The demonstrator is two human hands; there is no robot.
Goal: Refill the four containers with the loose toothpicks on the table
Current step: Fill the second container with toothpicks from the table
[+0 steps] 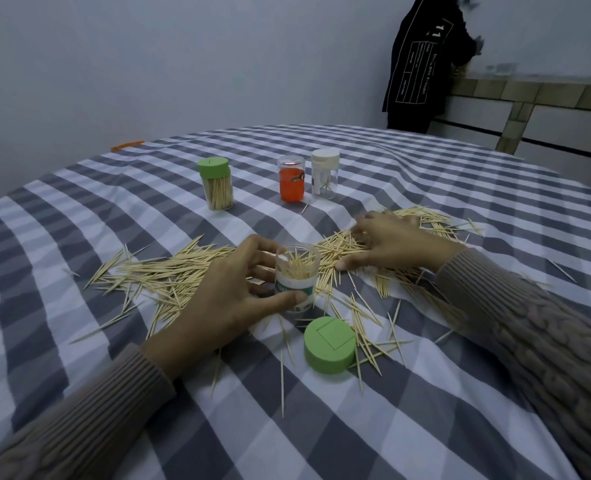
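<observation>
My left hand [231, 292] grips an open clear container [296, 277] partly filled with toothpicks, standing upright on the cloth. Its green lid [329, 344] lies just in front of it. My right hand [391, 242] rests with spread fingers on the pile of loose toothpicks [169, 271] that stretches across the table's middle. Further back stand a green-lidded container [215, 183] full of toothpicks, an orange container [291, 183] with no lid, and a white-lidded clear container [324, 174] holding only a few.
The round table is covered by a grey-and-white checked cloth [425, 427]. A person in dark clothing [422, 64] stands at the back right beside a tiled ledge [529, 90]. A small orange object [127, 146] sits at the table's far left edge.
</observation>
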